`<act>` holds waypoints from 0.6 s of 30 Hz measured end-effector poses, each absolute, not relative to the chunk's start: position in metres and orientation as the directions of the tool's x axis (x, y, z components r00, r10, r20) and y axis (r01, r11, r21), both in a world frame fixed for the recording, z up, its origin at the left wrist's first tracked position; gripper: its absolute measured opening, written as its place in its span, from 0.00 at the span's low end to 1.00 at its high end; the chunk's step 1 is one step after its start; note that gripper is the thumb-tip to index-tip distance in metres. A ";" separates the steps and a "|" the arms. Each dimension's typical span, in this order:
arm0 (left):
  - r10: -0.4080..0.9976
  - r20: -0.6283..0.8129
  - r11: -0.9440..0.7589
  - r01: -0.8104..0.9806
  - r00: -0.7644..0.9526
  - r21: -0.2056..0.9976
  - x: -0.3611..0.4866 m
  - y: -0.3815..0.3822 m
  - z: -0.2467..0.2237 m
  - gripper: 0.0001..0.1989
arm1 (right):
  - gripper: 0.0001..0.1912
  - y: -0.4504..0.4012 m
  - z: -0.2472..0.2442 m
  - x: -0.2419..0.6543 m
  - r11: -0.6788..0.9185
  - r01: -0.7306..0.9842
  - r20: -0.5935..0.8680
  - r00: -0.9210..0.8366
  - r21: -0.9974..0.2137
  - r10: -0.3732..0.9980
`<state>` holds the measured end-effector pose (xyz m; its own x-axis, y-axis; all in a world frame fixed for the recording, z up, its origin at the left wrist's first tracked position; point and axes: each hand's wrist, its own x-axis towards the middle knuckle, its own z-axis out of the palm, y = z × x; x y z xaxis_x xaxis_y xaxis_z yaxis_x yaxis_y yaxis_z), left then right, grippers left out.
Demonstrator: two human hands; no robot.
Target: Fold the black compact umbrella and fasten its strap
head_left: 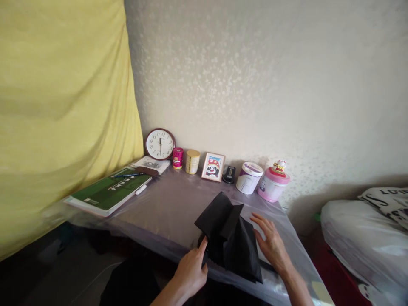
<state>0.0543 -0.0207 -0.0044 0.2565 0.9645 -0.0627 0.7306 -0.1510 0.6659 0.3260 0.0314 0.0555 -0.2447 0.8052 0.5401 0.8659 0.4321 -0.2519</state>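
Observation:
A black piece of folded fabric (pixel 231 233) with loose, pleated panels sits at the front of the table. Whether it is a bag, an umbrella or something else I cannot tell. My left hand (pixel 192 268) grips its lower left side, thumb pointing up and fingers curled round a dark part that is mostly hidden. On the other side, my right hand (pixel 270 242) is open, its fingers stretched out close beside the fabric's right edge. A dark strap (pixel 267 266) shows between the fabric and my right wrist.
Along the wall stand a round clock (pixel 160 144), a pink tin (pixel 177 158), a yellow-lidded can (pixel 192 162), a framed panda picture (pixel 213 167), a small black device (pixel 229 174) and two tubs. A green book (pixel 111 189) lies left. Plastic-wrapped bedding (pixel 357 229) is at right.

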 end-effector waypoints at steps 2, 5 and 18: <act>0.962 -0.080 -0.150 0.751 0.260 0.643 0.057 -0.023 -0.002 0.34 | 0.21 0.037 0.067 0.299 0.561 0.817 0.512 -0.429 -0.132 0.744; 0.961 -0.104 -0.146 0.787 0.257 0.599 0.060 -0.025 0.002 0.34 | 0.23 0.044 0.075 0.274 0.648 0.761 0.510 -0.540 -0.045 0.670; 0.946 -0.186 -0.110 0.801 0.267 0.589 0.062 -0.018 -0.007 0.40 | 0.12 0.011 0.061 0.367 0.455 0.884 0.428 -0.373 -0.104 0.823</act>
<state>0.0619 -0.0180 -0.0073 0.2669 0.9456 -0.1859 0.8009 -0.1104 0.5885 0.3666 0.0113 0.0613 -0.3733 0.8233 0.4276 0.8845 0.4549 -0.1037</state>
